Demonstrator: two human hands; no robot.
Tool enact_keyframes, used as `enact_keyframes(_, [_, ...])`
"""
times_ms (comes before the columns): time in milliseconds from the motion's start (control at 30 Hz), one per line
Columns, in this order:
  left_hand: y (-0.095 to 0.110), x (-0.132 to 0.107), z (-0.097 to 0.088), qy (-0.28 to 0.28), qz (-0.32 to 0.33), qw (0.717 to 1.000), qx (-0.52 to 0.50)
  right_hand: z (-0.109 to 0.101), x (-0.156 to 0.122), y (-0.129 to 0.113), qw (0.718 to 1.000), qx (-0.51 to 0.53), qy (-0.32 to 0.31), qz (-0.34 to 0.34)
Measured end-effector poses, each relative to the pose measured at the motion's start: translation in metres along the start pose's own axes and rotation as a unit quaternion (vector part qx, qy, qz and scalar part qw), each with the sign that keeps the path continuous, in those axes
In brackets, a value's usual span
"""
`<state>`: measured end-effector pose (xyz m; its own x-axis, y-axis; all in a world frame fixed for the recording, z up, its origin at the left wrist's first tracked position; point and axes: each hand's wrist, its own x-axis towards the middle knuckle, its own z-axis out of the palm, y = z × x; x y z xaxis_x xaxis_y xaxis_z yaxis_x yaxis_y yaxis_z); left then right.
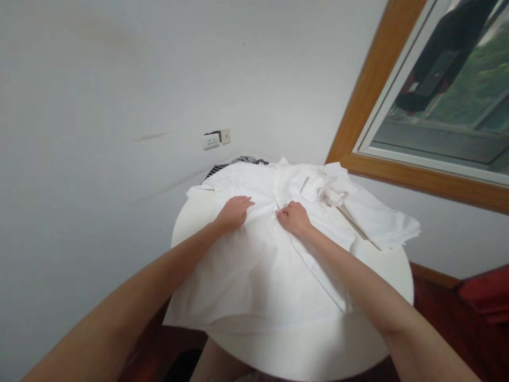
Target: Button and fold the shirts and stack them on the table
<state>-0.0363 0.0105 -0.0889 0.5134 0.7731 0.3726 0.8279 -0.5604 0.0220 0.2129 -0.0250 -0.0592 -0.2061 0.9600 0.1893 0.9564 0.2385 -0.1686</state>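
A white short-sleeved shirt [254, 265] lies spread front-up on a round white table [302, 350], collar toward the wall. My left hand [234, 211] lies flat on the shirt's left chest with its fingers stretched out. My right hand [293, 217] rests beside the button placket, fingers curled and pinching the fabric edge there. The shirt's right sleeve [382, 220] sticks out over the table's right side, and the hem hangs over the near left edge.
A striped dark garment [234, 163] peeks out behind the shirt's collar at the table's far edge. A wall socket [217, 139] is on the white wall behind. A wood-framed window [421, 132] fills the upper right. Dark red floor shows below the table.
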Motion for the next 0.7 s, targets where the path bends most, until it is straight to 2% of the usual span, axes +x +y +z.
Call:
enact_keyframes(100, [0.013,0.023,0.009,0.034,0.006,0.998,-0.047,0.006,0.015,-0.016,0.993,0.049,-0.034,0.105])
enact_keyframes(233, [0.023,0.037,0.027,-0.012,-0.014,0.999,-0.029,0.014,0.029,-0.020,0.971,0.103,-0.070,0.204])
enact_keyframes(300, [0.024,0.035,0.034,-0.028,-0.025,0.999,-0.020,0.015,0.032,-0.018,0.964,0.154,-0.069,0.207])
enact_keyframes(467, [0.021,0.032,0.041,-0.035,-0.034,0.998,-0.038,0.016,0.034,-0.008,0.944,0.294,-0.030,0.145])
enact_keyframes(567, [0.019,0.037,0.041,-0.054,-0.055,0.996,-0.047,0.017,0.034,-0.007,0.942,0.303,-0.008,0.147])
enact_keyframes(700, [0.015,0.047,0.033,-0.120,-0.071,0.988,-0.062,0.021,0.031,-0.009,0.945,0.283,0.031,0.162])
